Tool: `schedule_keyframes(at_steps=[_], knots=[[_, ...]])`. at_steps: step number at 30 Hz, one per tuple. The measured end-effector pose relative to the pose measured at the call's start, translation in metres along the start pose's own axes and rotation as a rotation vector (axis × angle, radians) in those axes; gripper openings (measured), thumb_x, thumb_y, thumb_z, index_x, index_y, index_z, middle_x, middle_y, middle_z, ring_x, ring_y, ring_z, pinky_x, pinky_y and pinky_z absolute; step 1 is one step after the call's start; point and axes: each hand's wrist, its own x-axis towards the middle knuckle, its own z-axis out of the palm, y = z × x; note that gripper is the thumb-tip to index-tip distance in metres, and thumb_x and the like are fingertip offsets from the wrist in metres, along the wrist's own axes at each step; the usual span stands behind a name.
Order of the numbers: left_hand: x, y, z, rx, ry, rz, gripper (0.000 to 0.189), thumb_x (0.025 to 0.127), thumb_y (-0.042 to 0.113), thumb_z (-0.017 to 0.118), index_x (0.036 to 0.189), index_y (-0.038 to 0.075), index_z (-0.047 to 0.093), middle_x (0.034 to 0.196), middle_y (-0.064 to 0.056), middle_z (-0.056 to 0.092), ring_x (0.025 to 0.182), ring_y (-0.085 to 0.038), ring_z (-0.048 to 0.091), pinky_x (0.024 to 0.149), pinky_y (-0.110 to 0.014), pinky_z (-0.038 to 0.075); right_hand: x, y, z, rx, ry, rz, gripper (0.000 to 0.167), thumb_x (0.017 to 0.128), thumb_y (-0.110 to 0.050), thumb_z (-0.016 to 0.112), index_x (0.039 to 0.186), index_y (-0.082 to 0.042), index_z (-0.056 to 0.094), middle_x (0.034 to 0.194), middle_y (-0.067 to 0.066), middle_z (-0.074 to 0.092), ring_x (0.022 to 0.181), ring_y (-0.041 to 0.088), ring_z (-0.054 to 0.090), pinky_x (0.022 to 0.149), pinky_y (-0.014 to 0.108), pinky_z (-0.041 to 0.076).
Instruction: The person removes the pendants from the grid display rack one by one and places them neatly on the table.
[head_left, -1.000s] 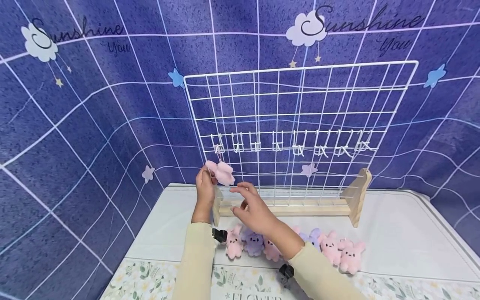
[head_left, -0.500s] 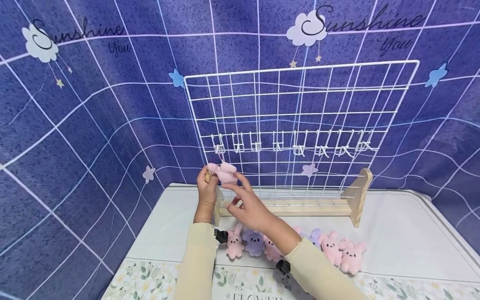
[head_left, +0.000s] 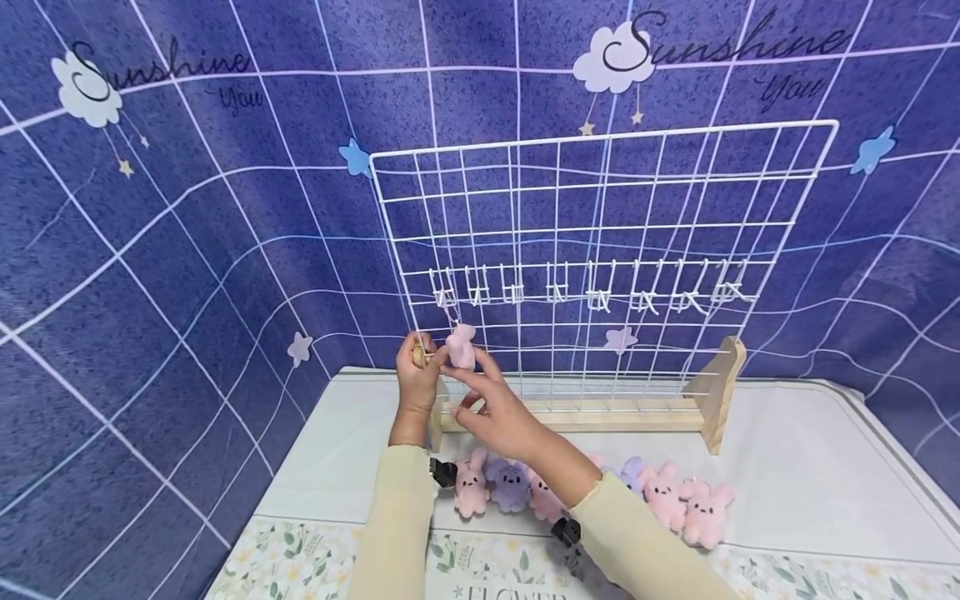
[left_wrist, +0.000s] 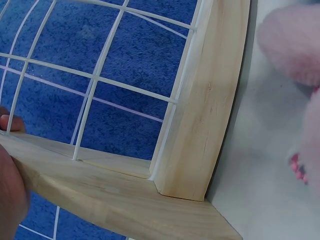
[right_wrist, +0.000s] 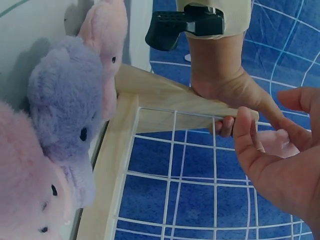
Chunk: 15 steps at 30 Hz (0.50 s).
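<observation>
A pink plush bunny keychain (head_left: 462,347) hangs by its bead chain (head_left: 452,312) from the leftmost hook (head_left: 446,297) of a white wire grid rack (head_left: 577,225). My left hand (head_left: 416,387) grips the rack's left wooden upright (left_wrist: 215,100), its thumb close beside the bunny. My right hand (head_left: 502,421) reaches to the bunny, fingertips touching its lower part with the fingers spread and loosely bent. In the right wrist view the bunny is partly hidden behind the right fingers. Its face is turned away from the head view.
Several pink and purple plush bunnies (head_left: 510,487) lie in a row on the white table (head_left: 795,467) in front of the rack's wooden base (head_left: 615,417). More hooks (head_left: 557,287) stand along the same grid bar. A blue patterned cloth (head_left: 187,275) hangs behind.
My right fingers have come up to the hanging bunny. It has turned and shifted slightly right. My left hand has stayed at the upright, and the rack's left side has shifted slightly right.
</observation>
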Motion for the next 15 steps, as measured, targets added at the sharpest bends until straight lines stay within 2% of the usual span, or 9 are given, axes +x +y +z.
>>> schedule_keyframes(at_steps=[2,4,7,11,15], knots=[[0.000,0.000,0.000,0.006,0.006,0.001,0.016,0.092,0.000,0.061,0.087,0.007,0.048,0.074,0.010,0.048,0.064,0.000,0.045,0.057,-0.012,0.039,-0.001,-0.001,0.000,0.009,0.005,0.002,0.062,0.098,-0.005,0.067,0.157,-0.015,0.050,0.176,0.013,0.012,0.096,0.019,0.070,0.071,0.024,0.058],[0.000,-0.001,-0.001,0.018,0.013,0.002,0.014,0.100,0.007,0.053,0.088,0.002,0.048,0.073,0.006,0.046,0.061,-0.004,0.040,0.055,-0.014,0.033,-0.002,-0.002,0.001,0.010,0.018,0.005,0.063,0.098,-0.005,0.068,0.157,-0.016,0.050,0.175,0.013,0.015,0.094,0.017,0.069,0.072,0.024,0.058],[0.001,-0.002,-0.001,0.020,0.026,-0.007,0.032,0.108,0.015,0.042,0.089,-0.011,0.043,0.072,-0.002,0.043,0.057,-0.013,0.033,0.053,-0.019,0.026,-0.004,-0.005,0.000,0.015,0.036,-0.008,0.063,0.097,-0.005,0.068,0.157,-0.016,0.051,0.173,0.015,0.020,0.092,0.015,0.068,0.072,0.028,0.059],[0.003,-0.002,-0.001,0.013,0.044,-0.037,0.041,0.111,0.016,0.034,0.090,-0.019,0.035,0.070,-0.004,0.040,0.057,-0.019,0.029,0.052,-0.025,0.023,-0.008,-0.010,-0.002,0.014,0.057,-0.036,0.060,0.097,-0.004,0.068,0.154,-0.016,0.054,0.171,0.016,0.026,0.091,0.015,0.068,0.072,0.030,0.059],[0.003,0.000,0.000,-0.019,0.044,-0.082,0.041,0.110,0.016,0.031,0.091,-0.020,0.033,0.067,0.000,0.037,0.056,-0.013,0.030,0.051,-0.025,0.023,-0.012,-0.017,-0.004,0.017,0.077,-0.044,0.057,0.098,-0.004,0.067,0.152,-0.017,0.057,0.169,0.013,0.030,0.091,0.012,0.068,0.070,0.026,0.057]])
